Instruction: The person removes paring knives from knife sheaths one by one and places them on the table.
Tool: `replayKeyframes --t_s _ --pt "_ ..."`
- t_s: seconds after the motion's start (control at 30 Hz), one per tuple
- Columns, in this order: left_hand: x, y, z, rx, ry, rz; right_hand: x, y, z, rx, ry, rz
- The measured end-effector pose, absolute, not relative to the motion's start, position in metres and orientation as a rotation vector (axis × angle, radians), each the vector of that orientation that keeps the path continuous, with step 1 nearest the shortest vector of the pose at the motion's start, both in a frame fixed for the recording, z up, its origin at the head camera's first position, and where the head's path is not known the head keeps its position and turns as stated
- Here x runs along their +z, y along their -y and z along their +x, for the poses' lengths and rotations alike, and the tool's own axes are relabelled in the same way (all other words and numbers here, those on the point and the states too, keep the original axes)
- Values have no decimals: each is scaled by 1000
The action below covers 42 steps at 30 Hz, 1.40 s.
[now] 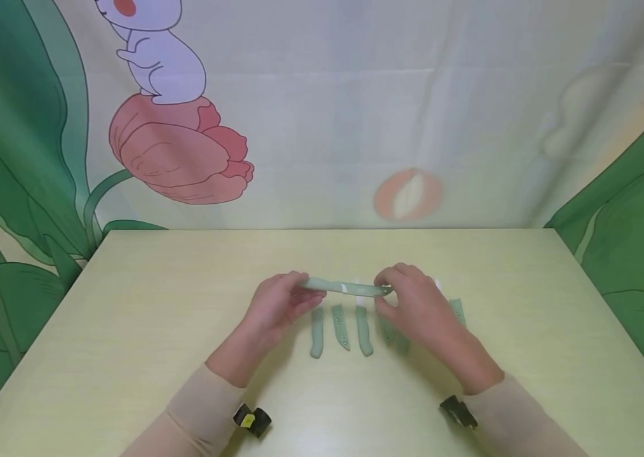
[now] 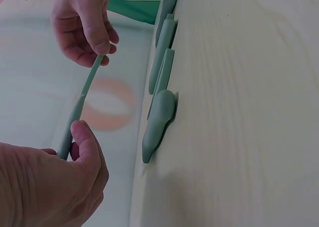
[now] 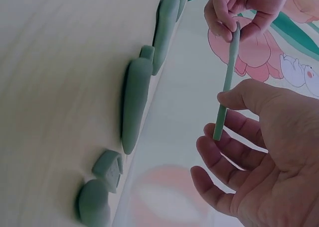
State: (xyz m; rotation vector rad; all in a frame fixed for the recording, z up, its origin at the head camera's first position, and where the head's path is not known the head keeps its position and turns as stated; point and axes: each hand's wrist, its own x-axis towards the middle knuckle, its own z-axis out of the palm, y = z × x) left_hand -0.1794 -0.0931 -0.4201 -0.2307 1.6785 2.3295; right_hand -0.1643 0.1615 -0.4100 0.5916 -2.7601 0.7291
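Above the table, both hands hold a slim pale green knife point(image 1: 322, 284) level in its green sheath point(image 1: 364, 290), a bit of white showing where they meet. My left hand point(image 1: 273, 308) pinches the handle end between thumb and fingers. At the other end, my right hand point(image 1: 416, 304) pinches the sheath tip; in the right wrist view its thumb point(image 3: 244, 95) lies across the sheath. Below, in a row, lie a green handle point(image 1: 317, 333), a sheath point(image 1: 340, 327) and a white-bladed knife point(image 1: 362, 333). More green pieces point(image 1: 396, 339) are partly hidden by my right hand.
Another green sheath point(image 1: 457, 311) lies right of my right wrist, with a white tip point(image 1: 438, 284) near it. The pale wooden table point(image 1: 185, 285) reaches back to a printed curtain point(image 1: 322, 127). Dark devices are strapped at both wrists.
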Motion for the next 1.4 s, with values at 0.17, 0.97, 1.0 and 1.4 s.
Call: replayKeyframes --t_s 0.17,0.97,1.0,1.4 --pt "-422 93 -177 2319 -1679 -226 -409 -164 -165 785 2772 612" --pt "-418 91 -175 2355 -1624 -218 -407 -174 -169 727 2657 780" --pt "-418 91 -175 2351 -1634 -213 -407 -174 -169 726 2651 784" --pt "-413 95 -173 2183 -2110 -126 -407 -173 -166 734 2606 791"
